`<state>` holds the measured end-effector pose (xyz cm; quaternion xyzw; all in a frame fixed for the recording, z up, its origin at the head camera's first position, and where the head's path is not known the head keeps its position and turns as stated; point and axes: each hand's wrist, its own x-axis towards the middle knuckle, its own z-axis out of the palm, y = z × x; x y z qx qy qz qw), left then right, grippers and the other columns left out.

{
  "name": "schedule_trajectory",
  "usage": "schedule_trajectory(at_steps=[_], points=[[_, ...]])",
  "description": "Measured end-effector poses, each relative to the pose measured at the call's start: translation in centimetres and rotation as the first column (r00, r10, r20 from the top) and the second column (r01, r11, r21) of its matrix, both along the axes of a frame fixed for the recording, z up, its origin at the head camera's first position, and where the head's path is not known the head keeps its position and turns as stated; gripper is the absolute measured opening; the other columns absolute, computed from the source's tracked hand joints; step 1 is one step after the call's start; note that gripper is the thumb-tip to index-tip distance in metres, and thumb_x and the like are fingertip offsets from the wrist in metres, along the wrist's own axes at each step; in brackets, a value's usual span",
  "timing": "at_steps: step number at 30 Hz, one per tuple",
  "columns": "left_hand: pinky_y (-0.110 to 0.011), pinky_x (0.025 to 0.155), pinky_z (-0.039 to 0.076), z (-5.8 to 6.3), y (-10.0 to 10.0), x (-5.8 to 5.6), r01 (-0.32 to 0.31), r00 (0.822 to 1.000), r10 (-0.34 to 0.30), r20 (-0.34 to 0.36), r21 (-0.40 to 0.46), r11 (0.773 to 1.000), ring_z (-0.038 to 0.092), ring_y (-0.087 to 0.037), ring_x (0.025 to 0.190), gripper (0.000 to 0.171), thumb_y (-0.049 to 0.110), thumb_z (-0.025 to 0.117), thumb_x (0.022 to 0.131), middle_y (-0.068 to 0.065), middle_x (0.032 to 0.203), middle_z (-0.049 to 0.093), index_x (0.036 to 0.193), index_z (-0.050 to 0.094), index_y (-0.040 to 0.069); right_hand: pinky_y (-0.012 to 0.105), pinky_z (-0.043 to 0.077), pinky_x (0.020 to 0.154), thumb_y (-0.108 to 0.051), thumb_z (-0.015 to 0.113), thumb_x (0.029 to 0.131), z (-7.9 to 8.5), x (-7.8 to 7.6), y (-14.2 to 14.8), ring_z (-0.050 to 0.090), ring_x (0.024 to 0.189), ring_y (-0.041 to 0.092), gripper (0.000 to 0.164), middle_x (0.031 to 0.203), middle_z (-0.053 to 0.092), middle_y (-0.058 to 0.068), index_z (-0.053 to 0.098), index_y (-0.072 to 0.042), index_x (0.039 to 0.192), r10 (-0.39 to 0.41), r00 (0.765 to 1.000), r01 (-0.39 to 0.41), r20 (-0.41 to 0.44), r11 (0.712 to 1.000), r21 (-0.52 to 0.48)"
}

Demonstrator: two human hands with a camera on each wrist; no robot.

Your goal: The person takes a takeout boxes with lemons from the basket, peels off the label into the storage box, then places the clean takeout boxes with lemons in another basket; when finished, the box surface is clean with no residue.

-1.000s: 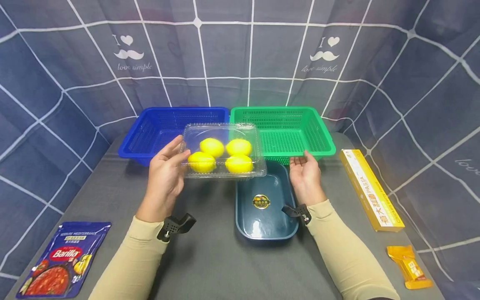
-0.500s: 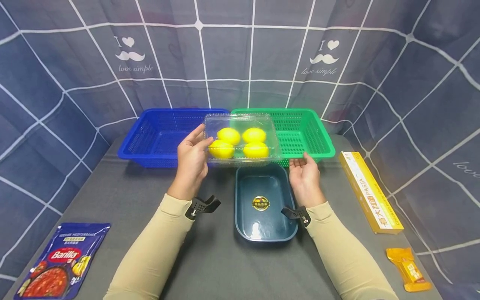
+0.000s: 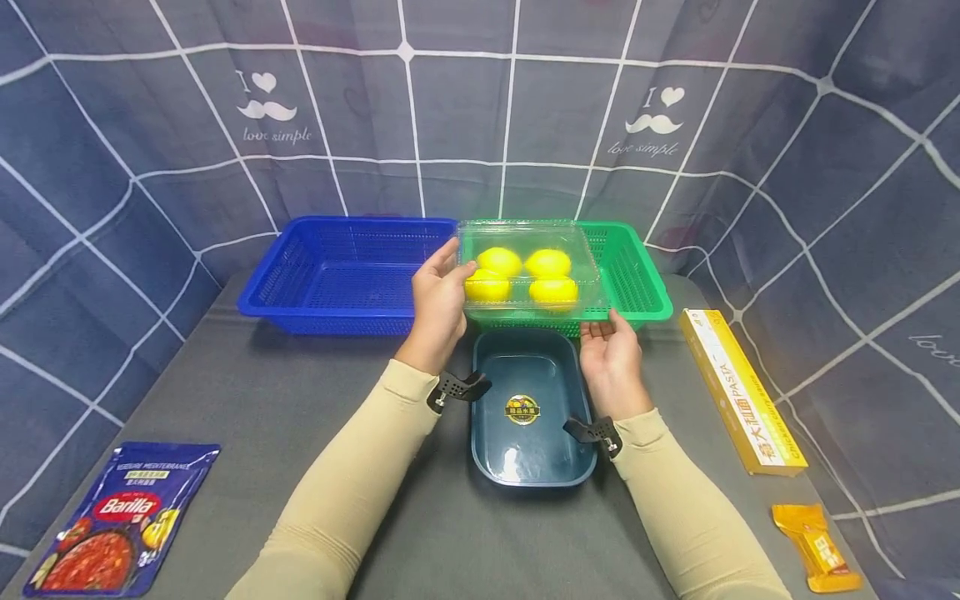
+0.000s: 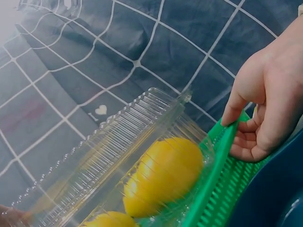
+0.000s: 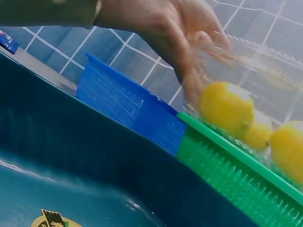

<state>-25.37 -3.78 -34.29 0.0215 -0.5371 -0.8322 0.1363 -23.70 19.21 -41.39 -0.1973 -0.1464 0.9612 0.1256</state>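
Observation:
A clear plastic clamshell box [image 3: 525, 237] with several yellow lemons [image 3: 551, 292] inside is over the green basket [image 3: 656, 310]. My left hand [image 3: 438, 308] grips the box by its left end, thumb towards the front. In the right wrist view, the left hand [image 5: 175, 38] holds that end above the basket's rim. My right hand [image 3: 613, 367] pinches the green basket's front rim, its thumb over the edge and fingers curled beneath, as the right hand [image 4: 272, 94] shows in the left wrist view. Whether the box touches the basket's floor cannot be told.
A blue basket [image 3: 258, 304] stands left of the green one. In front sits a dark teal tray [image 3: 534, 475] with a gold label. A Barilla sauce pouch [image 3: 123, 521] lies at left; a pasta box [image 3: 742, 392] and an orange packet [image 3: 817, 547] lie at right.
My left hand has carried the lemon box rightwards and slightly away, from in front of both baskets to over the green one. The right hand has stayed at the green rim.

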Motion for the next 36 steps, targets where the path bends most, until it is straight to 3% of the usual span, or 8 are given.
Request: schedule_trajectory(at_steps=[8,15,19,22,26,29,33,36], points=[[-0.04,0.116,0.039,0.0,2.0,-1.9,-0.001,1.0,0.002,0.014,-0.071,0.997,0.04,-0.031,0.147,0.055,-0.01,0.067,0.094,-0.02,0.157,0.046,0.148,0.057,-0.002,0.03,0.046,0.098,-0.012,0.049,0.113,0.0,0.1,0.1,0.046,0.097,0.019,0.017,0.12,0.041,0.008,0.044,-0.006,0.127,-0.008,1.0,0.008,-0.001,1.0,-0.007],[-0.036,0.116,0.039,-0.8,3.6,-4.0,-0.018,0.999,0.025,0.039,-0.182,0.983,0.041,-0.028,0.147,0.054,-0.006,0.065,0.097,-0.014,0.158,0.048,0.15,0.056,0.001,0.029,0.043,0.105,-0.011,0.049,0.113,0.2,0.1,0.0,0.046,0.1,0.019,0.016,0.124,0.041,0.009,0.043,-0.004,0.126,-0.01,1.0,0.01,0.001,1.0,-0.023],[-0.035,0.117,0.037,-1.8,4.2,-4.8,-0.06,0.996,0.073,0.043,-0.249,0.967,0.038,-0.026,0.149,0.053,-0.003,0.066,0.099,-0.012,0.158,0.049,0.151,0.055,0.0,0.03,0.038,0.11,-0.012,0.048,0.113,0.2,0.1,-0.1,0.044,0.1,0.019,0.016,0.123,0.039,0.009,0.041,-0.005,0.126,-0.004,1.0,0.004,-0.002,1.0,-0.002],[-0.034,0.118,0.035,-2.5,4.6,-5.0,-0.086,0.994,0.104,0.043,-0.307,0.948,0.037,-0.024,0.15,0.053,0.0,0.066,0.099,-0.01,0.158,0.05,0.151,0.055,0.001,0.03,0.041,0.106,-0.012,0.048,0.113,0.2,0.1,-0.1,0.044,0.102,0.019,0.021,0.125,0.039,0.009,0.041,-0.004,0.131,-0.002,1.0,0.003,-0.005,1.0,0.011],[-0.032,0.118,0.033,-2.8,4.7,-5.4,-0.078,0.993,0.104,0.051,-0.375,0.924,0.038,-0.019,0.148,0.052,0.001,0.065,0.1,-0.007,0.158,0.051,0.152,0.055,0.002,0.029,0.041,0.107,-0.012,0.048,0.113,0.1,0.0,-0.1,0.045,0.106,0.019,0.032,0.131,0.039,0.01,0.037,-0.003,0.142,0.0,1.0,0.0,-0.013,1.0,0.014],[-0.032,0.101,0.048,-2.8,4.6,-5.8,-0.07,0.994,0.1,0.046,-0.437,0.897,0.061,-0.021,0.115,0.052,0.002,0.064,0.101,-0.009,0.158,0.05,0.152,0.054,0.002,0.03,0.039,0.112,-0.012,0.048,0.113,0.1,0.0,0.0,0.046,0.109,0.019,0.037,0.134,0.039,0.01,0.036,-0.003,0.147,0.003,1.0,-0.003,-0.015,1.0,0.008],[-0.032,0.071,0.046,-2.7,4.5,-6.5,-0.058,0.993,0.101,0.054,-0.52,0.852,0.047,-0.019,0.076,0.052,0.004,0.064,0.101,-0.009,0.157,0.052,0.152,0.055,0.003,0.03,0.038,0.113,-0.012,0.048,0.113,0.0,-0.1,0.0,0.046,0.11,0.019,0.035,0.131,0.041,0.01,0.037,-0.003,0.145,0.004,1.0,-0.004,-0.013,1.0,0.005],[-0.025,0.064,0.043,-2.7,4.6,-6.9,-0.041,0.993,0.098,0.073,-0.556,0.83,0.048,-0.011,0.072,0.052,0.005,0.064,0.101,-0.008,0.154,0.055,0.153,0.055,0.006,0.03,0.038,0.112,-0.012,0.048,0.113,-0.1,-0.1,0.1,0.045,0.11,0.02,0.034,0.128,0.042,0.01,0.038,-0.002,0.144,0.002,1.0,-0.002,-0.009,1.0,0.004]])
